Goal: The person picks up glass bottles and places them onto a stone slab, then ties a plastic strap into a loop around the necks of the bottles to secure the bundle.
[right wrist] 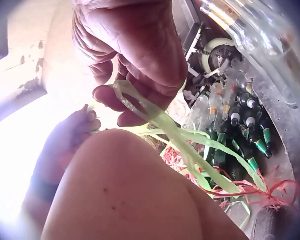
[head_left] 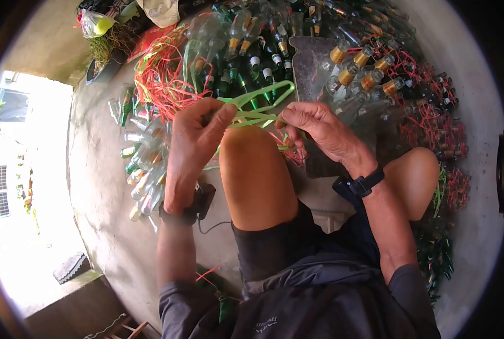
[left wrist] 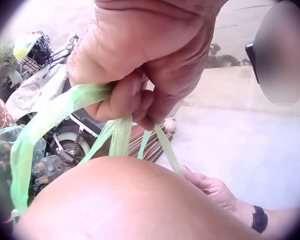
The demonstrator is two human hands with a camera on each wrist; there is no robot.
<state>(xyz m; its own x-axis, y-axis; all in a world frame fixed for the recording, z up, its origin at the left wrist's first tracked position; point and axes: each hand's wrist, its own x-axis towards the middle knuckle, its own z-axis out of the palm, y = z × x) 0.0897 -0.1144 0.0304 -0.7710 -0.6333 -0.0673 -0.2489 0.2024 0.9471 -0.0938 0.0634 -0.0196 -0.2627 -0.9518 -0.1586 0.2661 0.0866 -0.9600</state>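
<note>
Above the bent knee (head_left: 257, 169), both hands work on pale green plastic strips (left wrist: 23, 160). The left hand (head_left: 198, 133) grips the strips between curled fingers and thumb, and one broad length loops down on its far side in the left wrist view. A little to the right, the right hand (head_left: 322, 131) pinches a green strip between thumb and fingertips. In the right wrist view that strip (right wrist: 162, 120) hangs in long tails past the knee toward a knotted red strip (right wrist: 282, 186). Parts of the strips are hidden inside the fingers.
A tangled heap of red strips (head_left: 160, 73) lies beyond the left hand. Many dark and clear bottles (head_left: 240, 28) cover the floor ahead. Clear bottles with gold necks (head_left: 348, 74) lie on a dark board (head_left: 308, 56) at right. More clear bottles (head_left: 150, 164) lie at left.
</note>
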